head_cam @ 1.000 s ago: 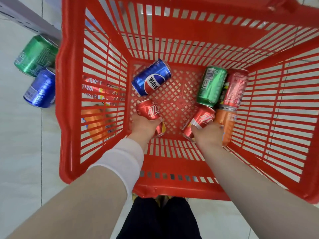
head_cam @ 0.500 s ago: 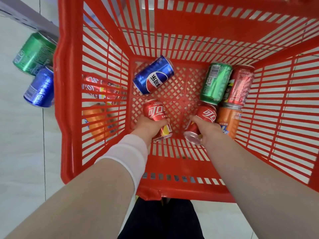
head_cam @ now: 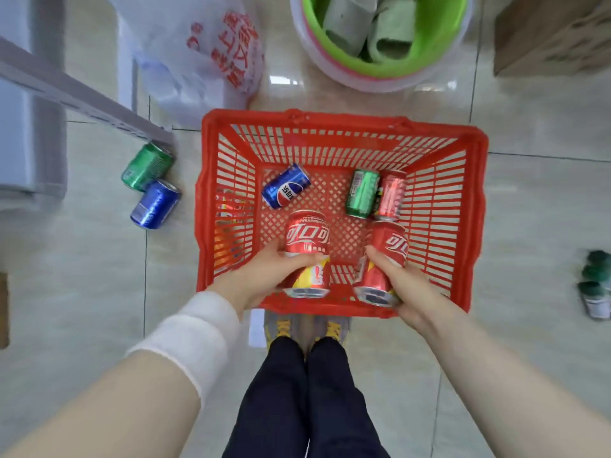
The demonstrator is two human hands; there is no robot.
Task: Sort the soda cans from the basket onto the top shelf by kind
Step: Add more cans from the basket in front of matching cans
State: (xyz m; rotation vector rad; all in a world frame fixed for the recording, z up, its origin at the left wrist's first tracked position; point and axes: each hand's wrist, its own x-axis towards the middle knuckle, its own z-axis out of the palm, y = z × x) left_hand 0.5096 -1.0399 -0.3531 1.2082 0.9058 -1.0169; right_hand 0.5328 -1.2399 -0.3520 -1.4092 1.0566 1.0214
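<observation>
A red plastic basket (head_cam: 476, 206) sits on the tiled floor in front of my feet. My left hand (head_cam: 261, 279) grips a red cola can (head_cam: 307, 236) held above the basket's near edge. My right hand (head_cam: 403, 285) grips a second red cola can (head_cam: 390, 249) beside it. On the basket floor lie a blue Pepsi can (head_cam: 286, 190), a green can (head_cam: 362, 193) and a pale red can (head_cam: 391, 195). An orange can that lay under my right hand is hidden now.
A green can (head_cam: 147, 166) and a blue can (head_cam: 155, 203) lie on the floor left of the basket, by a grey shelf rail (head_cam: 82, 97). A white plastic bag (head_cam: 205, 51), a green tub (head_cam: 380, 38) and a cardboard box (head_cam: 552, 34) stand beyond. Dark-capped bottles (head_cam: 596, 285) lie at right.
Both hands have lifted their red cola cans up off the basket floor to its near rim. The view has pulled back and up, so the whole basket and floor show.
</observation>
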